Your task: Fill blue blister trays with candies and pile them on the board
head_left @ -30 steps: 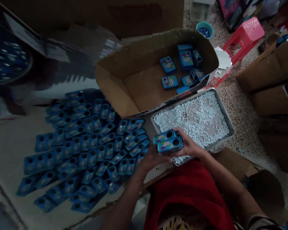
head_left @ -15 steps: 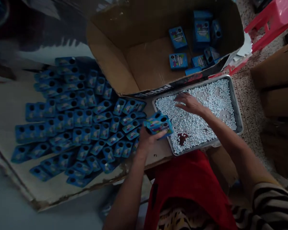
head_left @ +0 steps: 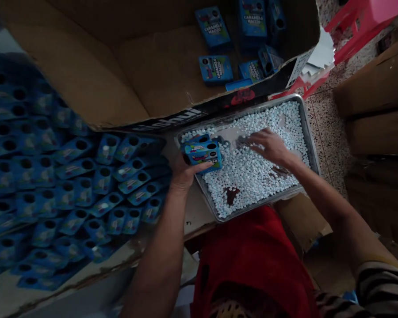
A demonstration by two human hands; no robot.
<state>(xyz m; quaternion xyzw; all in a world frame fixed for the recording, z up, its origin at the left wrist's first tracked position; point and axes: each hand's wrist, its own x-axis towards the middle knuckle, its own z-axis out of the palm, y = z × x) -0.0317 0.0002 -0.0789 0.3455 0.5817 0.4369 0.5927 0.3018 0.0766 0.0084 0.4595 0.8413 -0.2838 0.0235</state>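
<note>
A few small blue candy boxes (head_left: 204,155) with round holes in their ends are gripped together in my left hand (head_left: 185,171), the thumb lying across the front. They are over the left end of a metal tray (head_left: 208,199) spread with small pale candies (head_left: 242,183). Above the tray's middle, my right hand (head_left: 270,145) has its fingers stretched to the left, low among the candies. Those fingers are somewhat blurred, and their tips are hard to make out. Between the two hands, a bare patch of tray bottom shows.
Many blue boxes (head_left: 66,194), holes facing up, crowd the table at left. Behind the tray, a large open cardboard carton (head_left: 142,97) holds several "Caramelo Macizo" boxes (head_left: 215,68). A pink stool (head_left: 361,26) and brown cartons (head_left: 374,79) stand at right.
The view has shifted closer to the table. My left hand has brought the boxes further over the tray's left end. Beside my right hand, a bare patch has opened among the candies.
</note>
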